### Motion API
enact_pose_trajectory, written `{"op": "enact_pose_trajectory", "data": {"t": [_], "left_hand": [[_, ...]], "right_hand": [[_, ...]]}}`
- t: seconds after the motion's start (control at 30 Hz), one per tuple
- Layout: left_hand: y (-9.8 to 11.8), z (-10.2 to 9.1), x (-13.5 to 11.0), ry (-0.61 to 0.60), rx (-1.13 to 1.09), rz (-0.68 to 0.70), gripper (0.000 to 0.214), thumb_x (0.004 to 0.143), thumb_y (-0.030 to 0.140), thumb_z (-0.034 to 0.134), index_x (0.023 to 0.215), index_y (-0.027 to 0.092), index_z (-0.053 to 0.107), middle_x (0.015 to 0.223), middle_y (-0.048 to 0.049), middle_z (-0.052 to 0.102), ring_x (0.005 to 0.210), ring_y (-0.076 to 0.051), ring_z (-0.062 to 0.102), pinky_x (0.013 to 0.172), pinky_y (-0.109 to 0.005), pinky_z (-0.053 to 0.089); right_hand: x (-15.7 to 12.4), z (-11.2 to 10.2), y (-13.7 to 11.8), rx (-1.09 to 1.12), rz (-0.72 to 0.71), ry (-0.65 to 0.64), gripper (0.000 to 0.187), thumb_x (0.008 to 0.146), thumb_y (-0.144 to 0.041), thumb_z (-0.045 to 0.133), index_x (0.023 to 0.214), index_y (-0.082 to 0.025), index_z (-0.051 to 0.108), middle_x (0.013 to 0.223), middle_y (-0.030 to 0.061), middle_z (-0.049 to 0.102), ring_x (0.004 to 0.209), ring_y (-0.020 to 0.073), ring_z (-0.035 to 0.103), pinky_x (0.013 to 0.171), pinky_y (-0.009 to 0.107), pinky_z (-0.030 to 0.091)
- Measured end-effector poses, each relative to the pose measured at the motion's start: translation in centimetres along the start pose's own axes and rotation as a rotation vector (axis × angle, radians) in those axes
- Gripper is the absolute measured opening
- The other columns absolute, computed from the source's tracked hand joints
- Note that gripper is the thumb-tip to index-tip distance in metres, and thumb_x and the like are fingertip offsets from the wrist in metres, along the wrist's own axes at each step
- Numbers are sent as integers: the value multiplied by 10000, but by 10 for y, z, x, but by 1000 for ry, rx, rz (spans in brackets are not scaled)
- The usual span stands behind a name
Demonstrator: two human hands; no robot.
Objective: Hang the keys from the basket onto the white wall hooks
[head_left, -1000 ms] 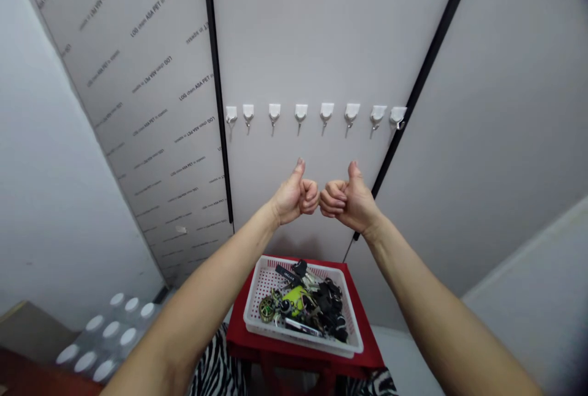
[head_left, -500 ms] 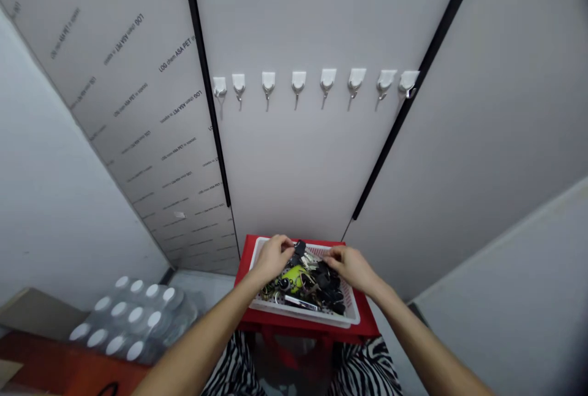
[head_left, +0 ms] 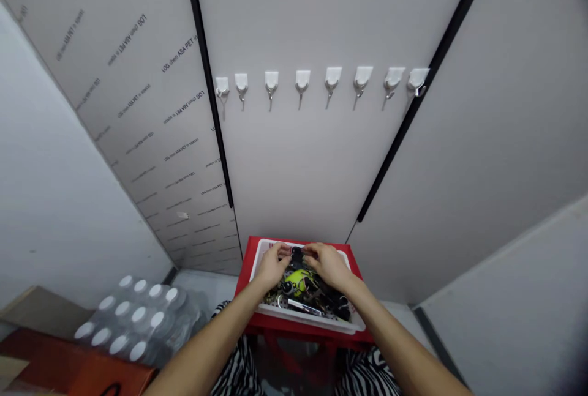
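Observation:
My left hand point(head_left: 274, 266) reaches over the white basket point(head_left: 255, 261), thumb and fingers closed at the left side of a black strap-like piece point(head_left: 297, 256). At the right side of that piece my right hand point(head_left: 327, 264) has its fingers bent inward and its fingertips against it. Its exact kind is too small to make out. Below the hands in the basket lie a yellow-green round trinket point(head_left: 298, 281), a shiny silver bar point(head_left: 304, 307) and a tangle of black straps and metal rings point(head_left: 337, 303), partly covered by my right hand.
The basket stands on a red box or bag point(head_left: 243, 273) by the panel wall. A row of several white hooks point(head_left: 302, 81) is fixed to the panel above. At left, wrapped bottles with white caps point(head_left: 138, 313) stand beside an orange box point(head_left: 110, 377).
My right hand has moved left, closer to my left hand, and the black piece now sits between them. The view has shifted slightly.

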State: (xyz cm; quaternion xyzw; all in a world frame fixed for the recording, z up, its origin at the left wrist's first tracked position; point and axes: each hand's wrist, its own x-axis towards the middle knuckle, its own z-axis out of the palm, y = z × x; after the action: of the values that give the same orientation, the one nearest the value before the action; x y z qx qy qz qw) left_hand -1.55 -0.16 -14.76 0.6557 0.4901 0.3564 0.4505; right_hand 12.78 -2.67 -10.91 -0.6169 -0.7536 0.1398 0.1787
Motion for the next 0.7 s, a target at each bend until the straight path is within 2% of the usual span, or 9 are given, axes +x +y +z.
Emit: {"op": "enact_pose_trajectory", "data": {"t": [0.1, 0.2, 0.3, 0.4, 0.5, 0.6, 0.7], "left_hand": [[-5, 1, 2, -4, -188, -10, 156, 601, 36, 423, 719, 129, 464, 724, -22, 541, 705, -80, 501, 704, -212, 380], [-7, -1, 2, 19, -355, -56, 141, 586, 24, 437, 679, 125, 471, 678, -11, 543, 665, -78, 505, 694, -224, 385], [-5, -3, 0, 33, -528, -114, 134, 568, 28, 458, 665, 120, 470, 651, 1, 539, 594, -68, 507, 654, -223, 394], [-1, -5, -1, 12, -629, -150, 146, 541, 55, 506, 670, 114, 472, 635, 8, 534, 553, -64, 511, 624, -210, 390], [3, -7, -3, -9, -675, -168, 163, 543, 144, 542, 687, 118, 470, 633, 4, 526, 557, -76, 511, 563, -200, 387], [4, -8, -4, -5, -681, -192, 182, 602, 286, 487, 684, 125, 463, 633, -10, 516, 552, -88, 500, 498, -202, 374], [2, -7, -6, -41, -447, -176, 235, 640, 344, 411, 624, 118, 476, 574, -13, 503, 506, -87, 468, 465, -198, 339]], "right_hand": [[2, 5, -7, -18, -20, 2, 265, 652, -231, 409, 870, -159, 541, 836, 68, 574, 774, 155, 491, 691, 240, 335], [0, 7, -12, -38, -41, 13, 234, 664, -242, 400, 808, -162, 566, 819, 67, 569, 799, 159, 471, 728, 250, 312], [-6, 9, -15, -39, -63, 32, 239, 687, -264, 371, 757, -173, 580, 787, 58, 561, 789, 152, 459, 730, 253, 303], [-11, 12, -16, -37, -95, 29, 220, 659, -300, 416, 755, -185, 578, 793, 54, 550, 795, 159, 447, 711, 259, 306], [-12, 14, -14, 3, -90, 33, 174, 607, -281, 479, 727, -188, 564, 768, 40, 554, 767, 162, 457, 672, 255, 316], [-12, 13, -9, 141, -11, 54, 149, 619, -269, 454, 704, -176, 534, 661, 16, 558, 627, 131, 482, 582, 229, 332], [-12, 11, -1, 310, 84, 83, 163, 627, -293, 436, 689, -162, 511, 582, 0, 540, 531, 112, 474, 519, 216, 333]]}}
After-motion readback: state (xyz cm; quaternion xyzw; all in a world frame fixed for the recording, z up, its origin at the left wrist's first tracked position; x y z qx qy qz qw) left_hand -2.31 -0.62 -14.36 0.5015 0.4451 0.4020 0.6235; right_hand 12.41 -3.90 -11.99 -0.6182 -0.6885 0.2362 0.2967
